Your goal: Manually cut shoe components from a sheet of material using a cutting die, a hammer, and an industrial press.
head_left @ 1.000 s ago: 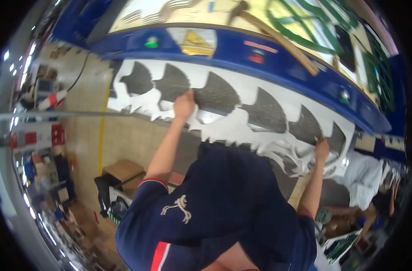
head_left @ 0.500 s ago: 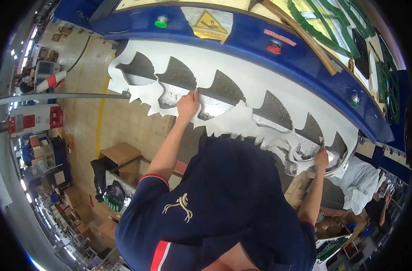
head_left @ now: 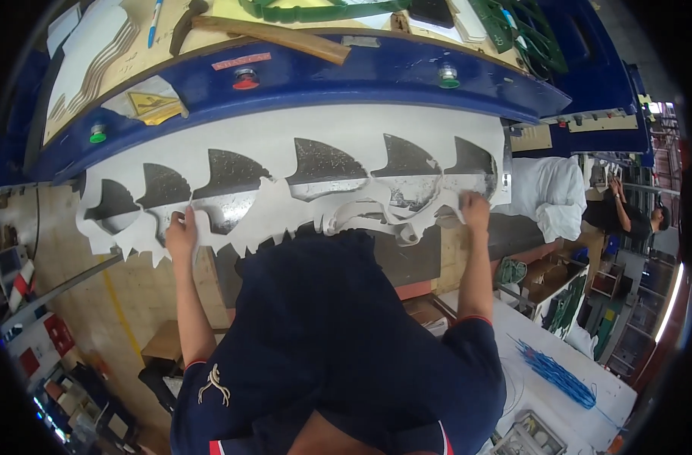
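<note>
A hammer [head_left: 266, 34] lies on the machine top [head_left: 376, 68], above the cut sheet [head_left: 285, 144].

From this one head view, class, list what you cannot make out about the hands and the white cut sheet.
- Left hand: fingertips hidden behind the white sheet; grip unclear.
- Right hand: same, fingers curl over the sheet's edge.
- Sheet's lower middle: covered by the person's dark shirt.
- Distant co-worker: too small.

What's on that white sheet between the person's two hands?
In the head view, between the left hand and right hand, the white sheet shows fin-shaped cutouts and curled white offcut strips.
</note>
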`<action>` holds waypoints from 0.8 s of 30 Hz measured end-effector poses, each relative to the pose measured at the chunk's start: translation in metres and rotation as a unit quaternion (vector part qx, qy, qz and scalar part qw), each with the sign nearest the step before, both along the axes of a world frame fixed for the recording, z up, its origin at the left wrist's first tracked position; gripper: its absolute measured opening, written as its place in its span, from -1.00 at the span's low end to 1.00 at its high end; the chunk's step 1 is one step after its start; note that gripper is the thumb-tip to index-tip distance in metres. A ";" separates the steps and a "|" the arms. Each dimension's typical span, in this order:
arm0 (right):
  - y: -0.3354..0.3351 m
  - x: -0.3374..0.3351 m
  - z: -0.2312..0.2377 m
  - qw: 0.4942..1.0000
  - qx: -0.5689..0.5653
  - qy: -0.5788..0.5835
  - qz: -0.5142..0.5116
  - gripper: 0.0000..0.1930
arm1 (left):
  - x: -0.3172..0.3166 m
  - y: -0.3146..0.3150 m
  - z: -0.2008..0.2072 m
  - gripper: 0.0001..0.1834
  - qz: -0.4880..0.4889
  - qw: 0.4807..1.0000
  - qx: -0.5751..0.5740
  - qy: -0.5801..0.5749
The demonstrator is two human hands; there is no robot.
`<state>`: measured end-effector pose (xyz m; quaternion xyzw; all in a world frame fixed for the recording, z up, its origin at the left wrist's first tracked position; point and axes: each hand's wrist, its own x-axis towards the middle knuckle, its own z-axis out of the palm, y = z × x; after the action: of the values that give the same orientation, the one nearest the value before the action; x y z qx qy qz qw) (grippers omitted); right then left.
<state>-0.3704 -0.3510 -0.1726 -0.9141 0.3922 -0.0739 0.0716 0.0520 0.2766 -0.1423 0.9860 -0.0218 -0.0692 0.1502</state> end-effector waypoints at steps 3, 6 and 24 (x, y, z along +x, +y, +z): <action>-0.020 0.005 0.031 0.996 0.003 0.083 -0.016 -0.68 | 0.009 0.004 0.045 -0.42 0.000 1.000 0.023 0.012; -0.009 0.036 0.054 0.999 -0.043 -0.014 0.018 -0.78 | 0.012 0.016 0.062 -0.45 -0.049 0.994 0.081 0.049; 0.349 0.263 0.056 0.892 0.260 0.184 0.320 -0.31 | 0.119 0.251 0.017 -0.37 0.246 0.939 -0.102 -0.219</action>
<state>-0.1076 -0.0019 -0.1167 -0.9361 0.0898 0.2270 0.2532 0.1709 0.5276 -0.1250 0.9307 0.1819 0.1901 0.2540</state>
